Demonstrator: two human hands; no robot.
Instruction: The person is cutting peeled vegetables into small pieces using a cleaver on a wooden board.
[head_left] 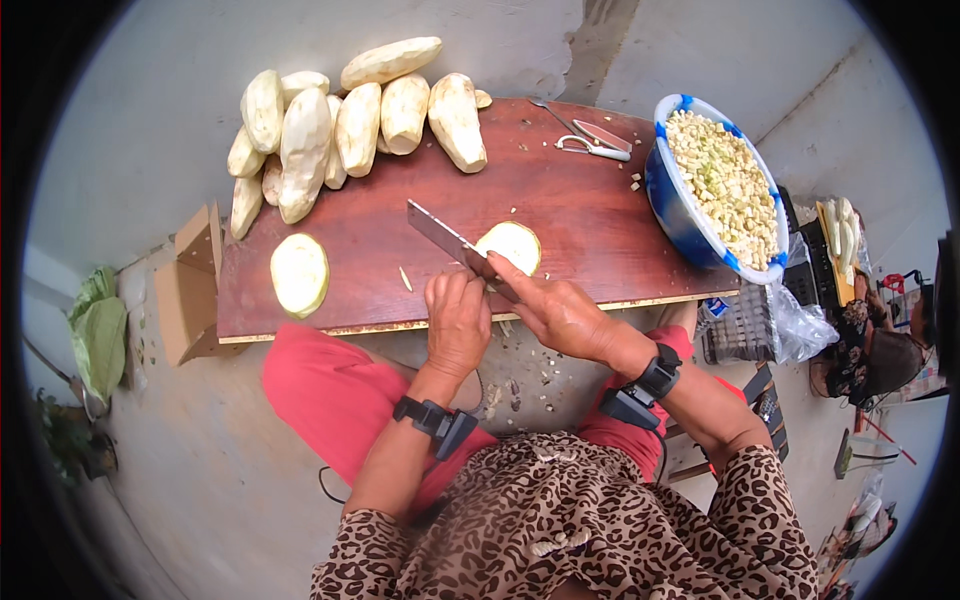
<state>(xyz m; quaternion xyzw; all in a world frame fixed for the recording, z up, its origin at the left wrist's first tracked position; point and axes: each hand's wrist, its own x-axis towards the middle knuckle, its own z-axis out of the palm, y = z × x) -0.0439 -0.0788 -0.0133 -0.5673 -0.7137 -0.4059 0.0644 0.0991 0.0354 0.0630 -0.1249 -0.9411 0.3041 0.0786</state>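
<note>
- Head view: person seated at a low reddish-brown board table [590,225], both bare hands together near its front edge.
- Right hand [567,312]: closed round the handle end of a broad-bladed knife [440,232], forefinger stretched along the blade.
- Knife: blade slants up and left over the table, tip clear of the hands.
- Left hand [457,320]: fingers curled in, right beside the blade; can't tell if it has hold of anything, underside hidden.
- Round eggplant piece [516,243]: on the table just beyond the hands, pale face up, partly behind the blade; contact with blade unclear.
- Second eggplant piece [299,275]: lies well apart, at the table's left, near the front edge.
- Peeled eggplants [304,155]: heaped along the back left.
- Blue-and-white basin [672,212]: right end, full of diced pieces [728,190].
- White-handled peeler [590,148]: back edge, left of basin.
- Cardboard box [190,300]: beside the table's left end.
- Another person [890,360]: far right.
</note>
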